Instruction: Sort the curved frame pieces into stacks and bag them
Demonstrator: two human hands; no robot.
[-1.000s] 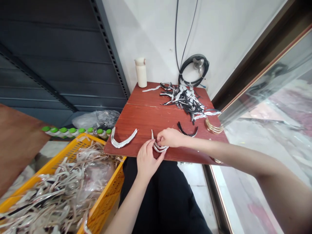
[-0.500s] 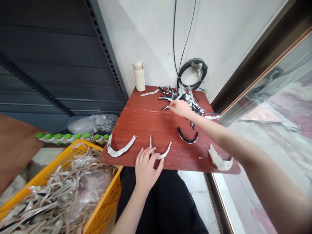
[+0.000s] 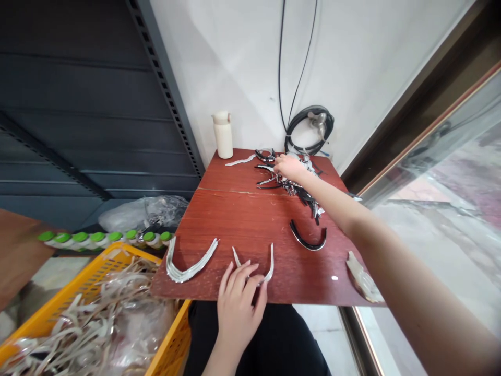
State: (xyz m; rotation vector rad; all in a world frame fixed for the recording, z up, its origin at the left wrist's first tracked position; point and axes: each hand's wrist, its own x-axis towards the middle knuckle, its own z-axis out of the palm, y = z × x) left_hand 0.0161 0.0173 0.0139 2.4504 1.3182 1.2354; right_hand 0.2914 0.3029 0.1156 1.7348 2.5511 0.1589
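Observation:
On the front part of the red-brown table, a thin U-shaped silver-white strip (image 3: 271, 263) lies with its bend partly hidden by my left hand (image 3: 239, 297). The fingers of that hand are spread and rest on the strip. My right hand (image 3: 290, 168) reaches to the far side, into a heap of black and silver curved strips (image 3: 303, 193). Its fingers are bent together, and what they pinch is hidden. A bundle of silver-white curved strips (image 3: 188, 272) lies left of my left hand. A black and silver curved strip (image 3: 309, 243) lies alone on the right.
A cream bottle (image 3: 223, 137) stands at the table's (image 3: 235, 214) back left, with a coiled black cable (image 3: 289, 143) by the wall. A whitish crumpled piece (image 3: 362, 277) lies at the right edge. A yellow crate (image 3: 168, 342) of pale strips and green-capped bottles (image 3: 97, 239) are on the left.
My right hand has moved deeper into the heap of strips. My left hand stays on the U-shaped strip, which sits slightly turned. The whole view has tilted up a little.

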